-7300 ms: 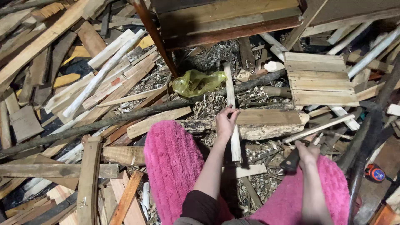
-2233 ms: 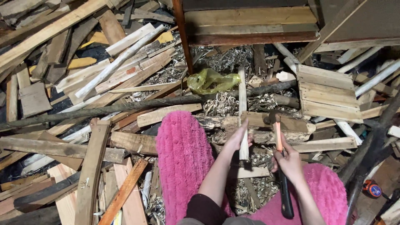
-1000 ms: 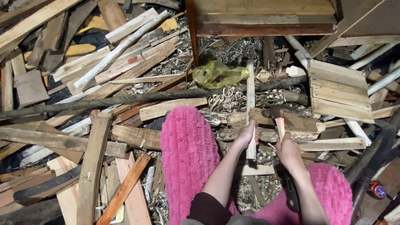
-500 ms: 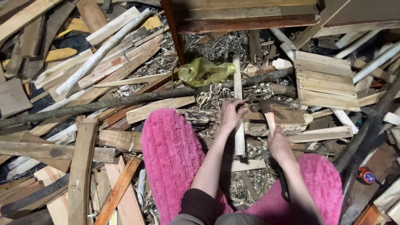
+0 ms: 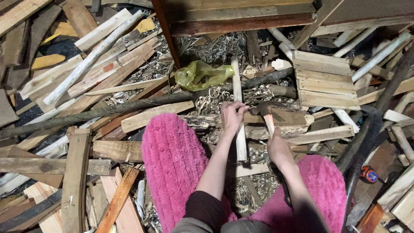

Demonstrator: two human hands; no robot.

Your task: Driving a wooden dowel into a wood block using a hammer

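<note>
My left hand (image 5: 232, 116) grips a long pale wooden stick (image 5: 237, 92) that lies across a rough wooden block (image 5: 286, 123). My right hand (image 5: 279, 149) holds a hammer (image 5: 264, 113) by its wooden handle. The dark hammer head sits right beside the left hand's fingers, against the stick. Both forearms reach out between my knees, which are covered in fluffy pink fabric (image 5: 172, 159).
Scrap boards, slats and wood shavings lie piled all around. A crumpled yellow-green plastic bag (image 5: 202, 74) sits beyond the stick. A slatted wooden panel (image 5: 323, 80) lies to the right, a dark branch (image 5: 129, 105) crosses the left, and a wooden frame (image 5: 241, 17) stands at the top.
The hammer has come down from a raised position to the stick beside my left hand. The left hand has kept its hold on the stick; the view has shifted slightly.
</note>
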